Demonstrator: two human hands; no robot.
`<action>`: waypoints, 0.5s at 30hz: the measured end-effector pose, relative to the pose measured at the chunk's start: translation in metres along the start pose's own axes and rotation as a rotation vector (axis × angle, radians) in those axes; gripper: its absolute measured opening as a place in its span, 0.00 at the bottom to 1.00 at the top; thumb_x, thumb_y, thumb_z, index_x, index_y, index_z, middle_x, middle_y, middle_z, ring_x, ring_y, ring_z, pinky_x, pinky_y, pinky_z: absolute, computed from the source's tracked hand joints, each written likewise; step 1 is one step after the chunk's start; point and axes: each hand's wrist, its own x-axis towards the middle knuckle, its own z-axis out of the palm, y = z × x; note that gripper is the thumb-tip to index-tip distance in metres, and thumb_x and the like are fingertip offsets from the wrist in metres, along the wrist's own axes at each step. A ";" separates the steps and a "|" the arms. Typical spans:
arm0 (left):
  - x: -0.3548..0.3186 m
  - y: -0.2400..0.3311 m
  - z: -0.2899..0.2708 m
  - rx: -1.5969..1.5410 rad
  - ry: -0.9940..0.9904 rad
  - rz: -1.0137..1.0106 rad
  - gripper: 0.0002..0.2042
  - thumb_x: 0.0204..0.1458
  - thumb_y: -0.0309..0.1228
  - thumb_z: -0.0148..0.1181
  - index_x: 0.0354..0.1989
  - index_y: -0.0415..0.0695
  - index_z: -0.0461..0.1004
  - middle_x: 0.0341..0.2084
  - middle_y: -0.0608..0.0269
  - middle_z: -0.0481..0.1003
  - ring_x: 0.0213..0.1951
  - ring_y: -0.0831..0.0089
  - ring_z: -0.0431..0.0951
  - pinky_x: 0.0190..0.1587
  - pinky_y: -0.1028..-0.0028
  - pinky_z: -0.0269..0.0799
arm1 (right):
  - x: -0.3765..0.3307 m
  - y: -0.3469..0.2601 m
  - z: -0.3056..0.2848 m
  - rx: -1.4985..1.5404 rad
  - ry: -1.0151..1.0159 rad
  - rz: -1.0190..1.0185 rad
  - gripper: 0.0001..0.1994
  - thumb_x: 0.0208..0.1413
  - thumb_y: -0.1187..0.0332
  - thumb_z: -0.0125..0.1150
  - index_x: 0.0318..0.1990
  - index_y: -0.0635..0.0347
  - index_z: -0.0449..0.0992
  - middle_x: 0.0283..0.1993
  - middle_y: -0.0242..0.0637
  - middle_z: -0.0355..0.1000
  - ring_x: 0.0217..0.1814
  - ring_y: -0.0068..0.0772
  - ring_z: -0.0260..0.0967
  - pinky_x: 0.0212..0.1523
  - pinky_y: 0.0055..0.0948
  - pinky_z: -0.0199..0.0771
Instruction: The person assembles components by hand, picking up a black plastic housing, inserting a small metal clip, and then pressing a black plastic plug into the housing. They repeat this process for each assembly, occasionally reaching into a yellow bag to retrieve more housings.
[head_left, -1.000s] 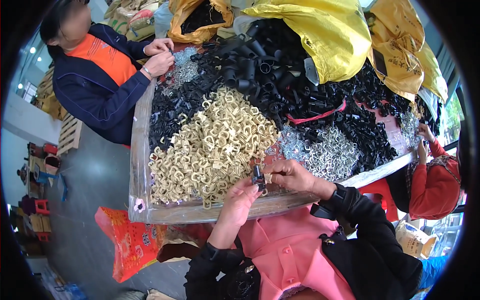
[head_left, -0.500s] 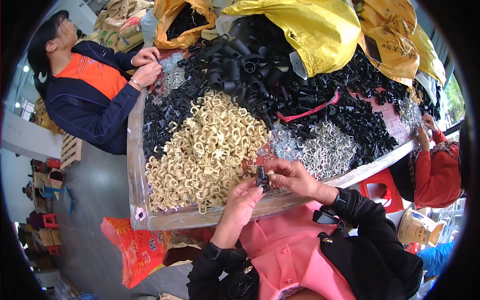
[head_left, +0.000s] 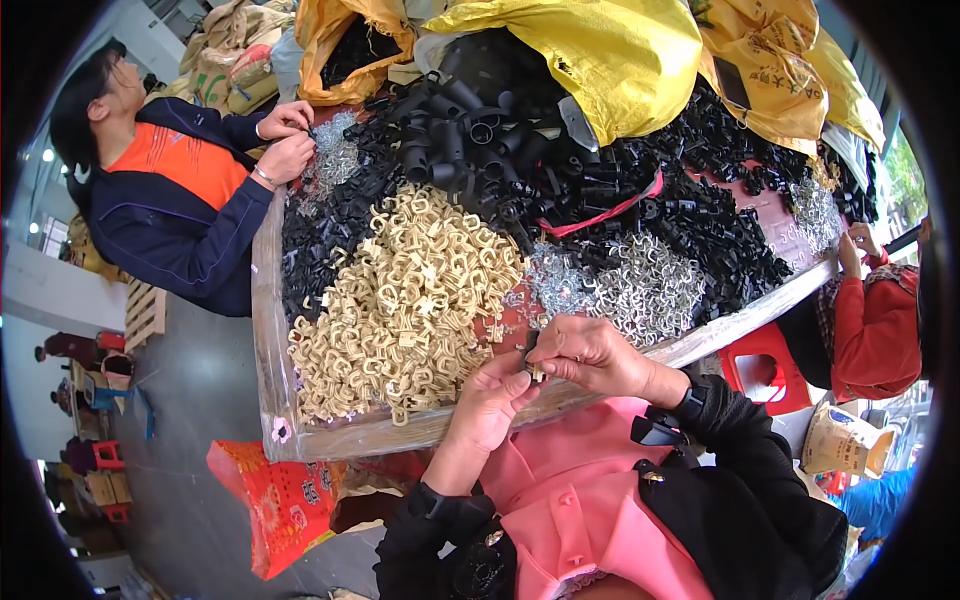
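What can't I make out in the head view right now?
All in the head view:
Black part: mostly covered by the left hand and right hand.
Clear pieces: too small to tell their shapes.
Yellow bag: top cut off by the upper edge.
Red-sleeved co-worker: head lost at the dark rim.

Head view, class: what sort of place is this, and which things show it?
Probably a hand-assembly workshop: heaps of cream-coloured pieces and black parts cover a table, another person works at its left edge, and a big yellow sack lies across its far side.
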 end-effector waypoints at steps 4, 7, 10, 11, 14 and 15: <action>-0.001 -0.002 0.003 0.008 -0.001 -0.022 0.11 0.45 0.23 0.54 0.38 0.38 0.68 0.32 0.58 0.72 0.33 0.68 0.74 0.36 0.79 0.72 | -0.001 -0.005 0.001 -0.103 0.005 -0.021 0.05 0.42 0.75 0.58 0.30 0.62 0.71 0.27 0.36 0.67 0.28 0.32 0.65 0.28 0.25 0.66; -0.002 0.000 0.009 0.024 -0.011 -0.031 0.10 0.45 0.23 0.53 0.38 0.37 0.68 0.31 0.57 0.72 0.32 0.68 0.74 0.35 0.79 0.73 | -0.001 -0.016 0.001 -0.186 0.057 0.197 0.07 0.41 0.72 0.59 0.27 0.61 0.68 0.25 0.36 0.63 0.26 0.36 0.63 0.26 0.29 0.65; -0.006 0.007 0.006 0.045 -0.011 -0.021 0.09 0.45 0.22 0.51 0.37 0.35 0.68 0.31 0.56 0.72 0.32 0.68 0.74 0.34 0.78 0.73 | -0.021 -0.001 -0.010 -0.312 0.074 0.202 0.08 0.38 0.74 0.61 0.26 0.61 0.67 0.26 0.35 0.63 0.27 0.34 0.63 0.26 0.30 0.65; -0.008 0.013 -0.001 0.076 0.012 0.039 0.09 0.45 0.22 0.50 0.36 0.35 0.68 0.31 0.55 0.72 0.31 0.67 0.74 0.33 0.78 0.73 | -0.030 0.006 -0.016 -0.374 0.080 0.202 0.09 0.37 0.74 0.61 0.26 0.62 0.66 0.27 0.35 0.63 0.27 0.34 0.63 0.25 0.30 0.65; -0.011 0.026 -0.017 0.141 0.055 0.159 0.09 0.45 0.21 0.49 0.35 0.34 0.68 0.30 0.53 0.72 0.31 0.67 0.75 0.33 0.78 0.74 | -0.062 0.031 -0.054 -0.981 0.104 0.191 0.07 0.38 0.72 0.57 0.24 0.60 0.65 0.25 0.36 0.62 0.26 0.40 0.63 0.24 0.32 0.64; -0.012 0.026 -0.020 0.145 0.071 0.158 0.08 0.45 0.21 0.49 0.35 0.34 0.68 0.30 0.53 0.72 0.31 0.66 0.75 0.33 0.78 0.74 | -0.072 0.041 -0.063 -1.192 0.072 0.227 0.06 0.39 0.71 0.55 0.23 0.59 0.65 0.24 0.37 0.61 0.25 0.41 0.62 0.25 0.33 0.64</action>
